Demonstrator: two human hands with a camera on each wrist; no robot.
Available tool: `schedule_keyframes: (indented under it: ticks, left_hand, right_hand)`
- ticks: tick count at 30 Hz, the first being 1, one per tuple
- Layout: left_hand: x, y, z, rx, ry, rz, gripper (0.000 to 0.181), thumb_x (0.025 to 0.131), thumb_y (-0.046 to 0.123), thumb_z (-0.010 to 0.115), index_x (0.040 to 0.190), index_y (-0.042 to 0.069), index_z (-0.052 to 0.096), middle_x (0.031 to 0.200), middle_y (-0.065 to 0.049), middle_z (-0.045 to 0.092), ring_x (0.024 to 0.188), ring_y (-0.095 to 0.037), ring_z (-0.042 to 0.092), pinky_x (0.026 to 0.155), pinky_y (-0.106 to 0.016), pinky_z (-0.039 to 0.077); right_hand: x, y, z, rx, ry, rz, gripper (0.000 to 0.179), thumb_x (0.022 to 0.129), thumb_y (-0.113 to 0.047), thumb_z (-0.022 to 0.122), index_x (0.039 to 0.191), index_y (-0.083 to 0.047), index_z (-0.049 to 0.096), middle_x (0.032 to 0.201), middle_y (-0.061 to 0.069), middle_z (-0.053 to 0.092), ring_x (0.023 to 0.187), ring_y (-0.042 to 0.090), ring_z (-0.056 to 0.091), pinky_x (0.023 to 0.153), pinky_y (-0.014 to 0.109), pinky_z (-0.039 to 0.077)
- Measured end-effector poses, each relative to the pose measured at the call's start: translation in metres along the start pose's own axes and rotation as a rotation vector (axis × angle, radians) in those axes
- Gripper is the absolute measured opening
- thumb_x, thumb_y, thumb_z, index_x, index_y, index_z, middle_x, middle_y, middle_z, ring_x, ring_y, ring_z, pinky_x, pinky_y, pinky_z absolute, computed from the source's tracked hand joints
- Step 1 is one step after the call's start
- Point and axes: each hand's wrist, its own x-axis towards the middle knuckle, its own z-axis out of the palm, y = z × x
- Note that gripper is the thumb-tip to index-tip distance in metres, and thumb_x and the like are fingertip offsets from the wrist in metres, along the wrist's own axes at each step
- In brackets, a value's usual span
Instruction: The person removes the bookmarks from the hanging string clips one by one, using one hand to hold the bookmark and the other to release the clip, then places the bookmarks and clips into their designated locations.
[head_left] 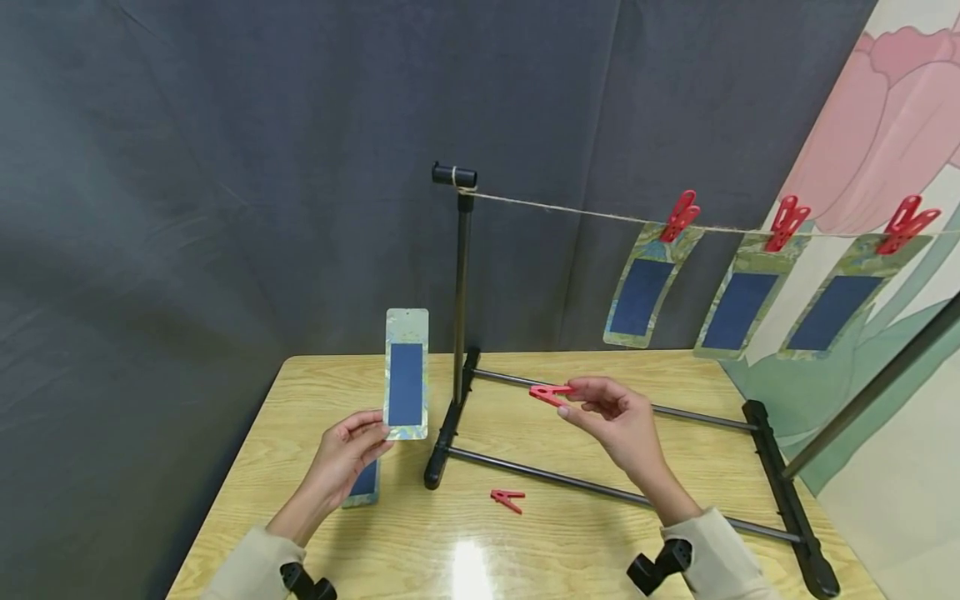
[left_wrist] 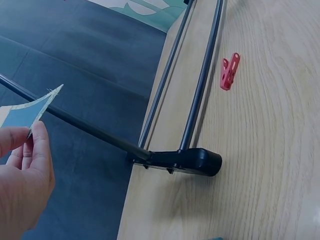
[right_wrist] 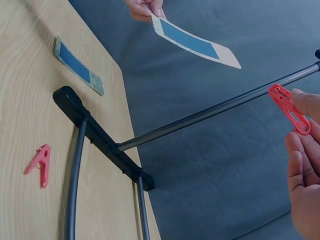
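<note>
My left hand [head_left: 347,458] pinches the lower corner of a bookmark-like card [head_left: 406,379], blue-centred with a patterned border and a small hole at its top. The card stands upright above the table, left of the rack's post. Between thumb and fingers, my right hand [head_left: 617,421] holds a red clothespin [head_left: 551,392] by one end, over the rack's base. Three similar cards [head_left: 641,296] hang from a string [head_left: 555,206], each clipped by a red clothespin [head_left: 681,217]. On the table lie another card [right_wrist: 77,67], partly behind my left wrist in the head view, and a loose red clothespin [head_left: 508,499].
A black metal rack stands on the wooden table [head_left: 315,392]; its left post [head_left: 462,292] and right post [head_left: 877,383] rise from feet joined by two low crossbars [head_left: 547,475]. Behind hangs a dark grey curtain [head_left: 300,167], with a flower-painted wall [head_left: 870,142] at right.
</note>
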Motion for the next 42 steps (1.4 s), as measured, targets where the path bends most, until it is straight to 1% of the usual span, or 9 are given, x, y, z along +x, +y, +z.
schedule_keyframes:
  ticks: [6, 10, 18, 23, 26, 30, 33, 39, 42]
  left_hand:
    - [-0.002, -0.003, -0.004, 0.001, 0.008, 0.0, 0.02, 0.094, -0.005, 0.058, 0.114, -0.005, 0.058, 0.095, -0.009, 0.058, 0.086, -0.017, 0.063, 0.091, -0.037, 0.053]
    - [-0.003, -0.005, -0.006, -0.008, 0.022, -0.003, 0.021, 0.093, -0.006, 0.059, 0.114, -0.006, 0.058, 0.095, -0.009, 0.059, 0.086, -0.017, 0.063, 0.089, -0.036, 0.053]
    - [-0.003, -0.009, -0.011, -0.002, 0.037, -0.013, 0.024, 0.094, -0.007, 0.057, 0.118, -0.009, 0.055, 0.097, -0.011, 0.058, 0.088, -0.018, 0.063, 0.09, -0.036, 0.053]
    - [-0.004, -0.013, -0.013, 0.013, 0.057, -0.011, 0.025, 0.094, -0.007, 0.057, 0.119, -0.01, 0.054, 0.097, -0.011, 0.059, 0.089, -0.019, 0.064, 0.093, -0.04, 0.051]
    - [-0.004, -0.015, -0.015, 0.024, 0.064, -0.009, 0.025, 0.094, -0.007, 0.057, 0.118, -0.01, 0.054, 0.097, -0.011, 0.059, 0.089, -0.019, 0.064, 0.091, -0.039, 0.052]
    - [-0.003, -0.018, -0.017, 0.015, 0.078, -0.02, 0.025, 0.093, -0.008, 0.057, 0.118, -0.01, 0.054, 0.096, -0.011, 0.06, 0.088, -0.019, 0.064, 0.089, -0.036, 0.053]
    - [-0.003, -0.02, -0.018, 0.011, 0.091, -0.031, 0.025, 0.093, -0.008, 0.057, 0.118, -0.011, 0.054, 0.096, -0.011, 0.061, 0.088, -0.018, 0.065, 0.09, -0.037, 0.053]
    - [-0.003, -0.022, -0.02, 0.02, 0.102, -0.041, 0.027, 0.094, -0.008, 0.056, 0.12, -0.011, 0.053, 0.097, -0.01, 0.061, 0.088, -0.018, 0.065, 0.09, -0.038, 0.052]
    - [-0.003, -0.022, -0.02, 0.016, 0.103, -0.044, 0.026, 0.094, -0.008, 0.056, 0.119, -0.011, 0.054, 0.096, -0.009, 0.061, 0.087, -0.017, 0.065, 0.089, -0.036, 0.053]
  right_hand:
    - [-0.003, 0.005, 0.003, -0.009, 0.0, 0.013, 0.03, 0.079, -0.006, 0.081, 0.108, -0.003, 0.071, 0.099, 0.017, 0.069, 0.086, 0.018, 0.066, 0.077, 0.023, 0.055]
    - [-0.006, 0.008, 0.006, -0.001, 0.007, 0.029, 0.031, 0.079, -0.007, 0.082, 0.107, -0.002, 0.071, 0.099, 0.019, 0.069, 0.086, 0.017, 0.066, 0.077, 0.023, 0.055]
    - [-0.012, 0.013, 0.01, -0.019, 0.019, 0.064, 0.031, 0.079, -0.005, 0.081, 0.107, -0.001, 0.07, 0.098, 0.016, 0.07, 0.086, 0.018, 0.067, 0.075, 0.021, 0.055]
    - [-0.016, -0.001, 0.013, -0.03, 0.016, 0.057, 0.03, 0.079, 0.002, 0.079, 0.107, 0.006, 0.068, 0.098, 0.022, 0.068, 0.087, 0.021, 0.067, 0.073, 0.02, 0.055]
    - [-0.017, -0.01, 0.016, -0.027, 0.017, 0.052, 0.029, 0.079, 0.005, 0.078, 0.106, 0.01, 0.067, 0.098, 0.025, 0.067, 0.086, 0.024, 0.067, 0.074, 0.021, 0.055]
    - [-0.018, -0.01, 0.017, -0.019, 0.021, 0.08, 0.03, 0.078, 0.005, 0.078, 0.105, 0.01, 0.067, 0.1, 0.024, 0.068, 0.088, 0.027, 0.066, 0.074, 0.022, 0.056]
    - [-0.019, -0.008, 0.019, -0.013, 0.021, 0.096, 0.03, 0.078, 0.004, 0.079, 0.105, 0.009, 0.067, 0.101, 0.023, 0.068, 0.089, 0.028, 0.066, 0.074, 0.023, 0.056]
    - [-0.02, 0.0, 0.019, -0.022, 0.02, 0.102, 0.03, 0.079, 0.0, 0.079, 0.105, 0.007, 0.068, 0.099, 0.021, 0.069, 0.087, 0.021, 0.067, 0.074, 0.023, 0.056]
    - [-0.02, 0.011, 0.019, -0.009, 0.025, 0.11, 0.03, 0.078, -0.001, 0.08, 0.106, 0.005, 0.068, 0.1, 0.019, 0.069, 0.088, 0.021, 0.067, 0.075, 0.023, 0.056]
